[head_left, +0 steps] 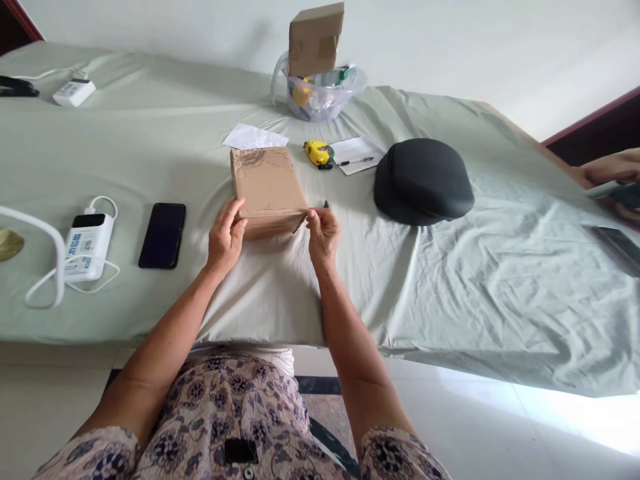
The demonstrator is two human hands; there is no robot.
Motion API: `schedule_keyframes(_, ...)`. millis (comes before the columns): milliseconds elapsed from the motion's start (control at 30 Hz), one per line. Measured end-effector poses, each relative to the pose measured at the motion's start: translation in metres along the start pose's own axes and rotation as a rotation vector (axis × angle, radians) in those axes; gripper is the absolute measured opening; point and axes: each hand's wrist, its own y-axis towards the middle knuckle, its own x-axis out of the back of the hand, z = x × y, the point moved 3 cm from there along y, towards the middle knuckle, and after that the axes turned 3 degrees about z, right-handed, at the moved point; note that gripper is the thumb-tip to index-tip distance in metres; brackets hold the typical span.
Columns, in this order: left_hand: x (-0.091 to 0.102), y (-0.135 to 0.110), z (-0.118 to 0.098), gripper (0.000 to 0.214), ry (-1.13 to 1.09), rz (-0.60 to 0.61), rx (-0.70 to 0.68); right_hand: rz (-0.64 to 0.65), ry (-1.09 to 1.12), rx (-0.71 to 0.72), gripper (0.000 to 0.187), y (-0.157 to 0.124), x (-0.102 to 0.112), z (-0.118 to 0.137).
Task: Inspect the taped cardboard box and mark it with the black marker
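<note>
A brown cardboard box (270,183) lies on the cloth-covered table in front of me, dark scribbled lines at its far left corner. My left hand (226,237) grips its near left corner, fingers on top and thumb against the near side. At the near right corner, my right hand (324,233) is closed in a pinch, touching the box edge. A slim black pen (327,204) pokes out above the right knuckles; the hand covers most of it. White paper (255,136) lies just beyond the box.
Behind stand a yellow tape measure (318,153), a notepad (357,150) with a pen, and a clear basin (325,100) bearing another box (316,41). A black cap (423,181) sits right. Left are a phone (163,235) and white power bank (90,247). Another person's hand (613,167) shows far right.
</note>
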Motion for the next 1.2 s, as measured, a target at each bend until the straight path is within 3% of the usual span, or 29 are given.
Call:
schedule_keyframes(133,0.0,0.0,0.015,0.057,-0.067,0.005,0.119,0.106,-0.001,-0.071,0.039,0.0,-0.003,-0.014)
schedule_keyframes(267,-0.001,-0.001,0.025,0.047,0.191,0.096,0.261,0.26,-0.197,-0.156,0.019,-0.002,-0.006,-0.026)
schedule_keyframes(400,-0.005,-0.003,0.02,0.022,0.516,0.221,0.274,0.347,-0.489,-0.07,0.005,-0.005,-0.009,-0.027)
schedule_keyframes(533,-0.008,-0.004,0.019,0.013,0.55,0.216,0.245,0.318,-0.538,-0.014,0.003,-0.008,-0.013,-0.026)
schedule_keyframes(700,-0.008,-0.005,0.023,0.021,0.359,0.073,0.103,0.194,-0.374,0.031,0.007,-0.009,-0.013,-0.017)
schedule_keyframes(867,0.002,-0.004,-0.001,0.03,0.2,-0.139,-0.114,-0.044,-0.227,0.364,0.018,-0.013,0.0,0.017)
schedule_keyframes(1000,0.015,-0.003,-0.025,0.031,0.091,-0.307,-0.235,-0.11,-0.087,0.614,0.02,-0.021,0.009,0.042)
schedule_keyframes(1100,0.024,-0.004,-0.033,0.029,0.015,-0.402,-0.313,-0.126,-0.035,0.681,0.023,-0.026,0.014,0.053)
schedule_keyframes(1200,0.028,-0.005,-0.036,0.036,0.015,-0.413,-0.284,-0.169,-0.097,0.662,0.024,-0.029,0.018,0.057)
